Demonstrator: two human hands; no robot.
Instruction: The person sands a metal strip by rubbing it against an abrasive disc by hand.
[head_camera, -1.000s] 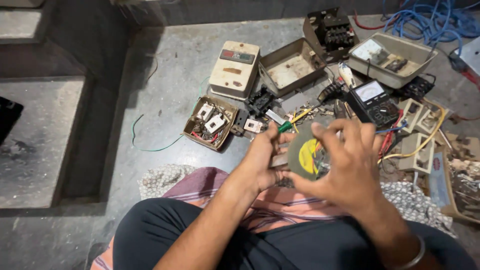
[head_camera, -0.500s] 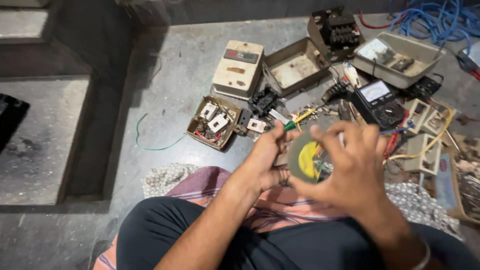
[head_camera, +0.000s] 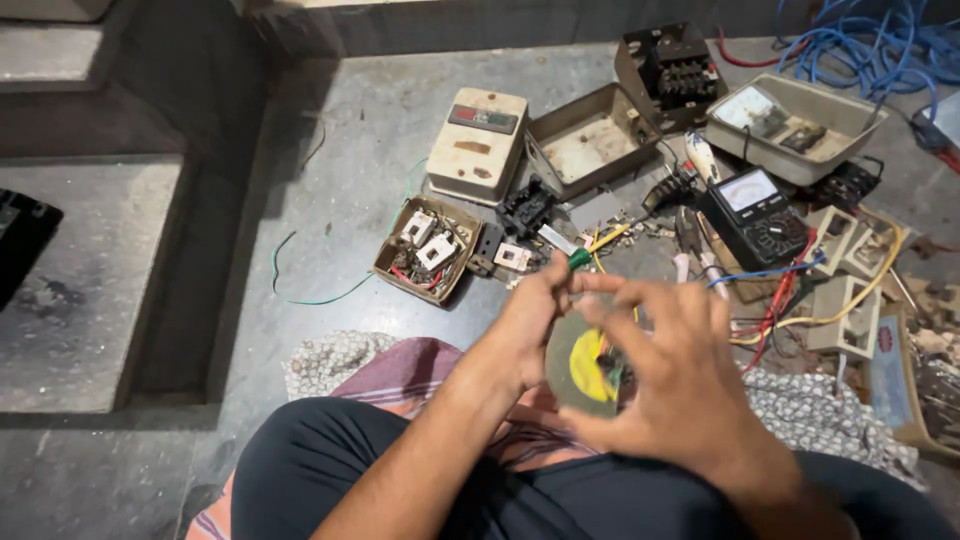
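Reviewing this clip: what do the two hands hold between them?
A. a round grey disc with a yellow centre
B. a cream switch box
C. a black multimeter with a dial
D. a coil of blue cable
A: both hands, left and right, close around the round grey disc with a yellow centre; the black multimeter lies untouched on the floor.

Round, flat, dark grey disc with a yellow centre patch (head_camera: 582, 362): held upright on edge above the lap, face toward the camera, partly hidden by fingers. Small green-handled tool (head_camera: 579, 259): only its green end shows, just above the disc.
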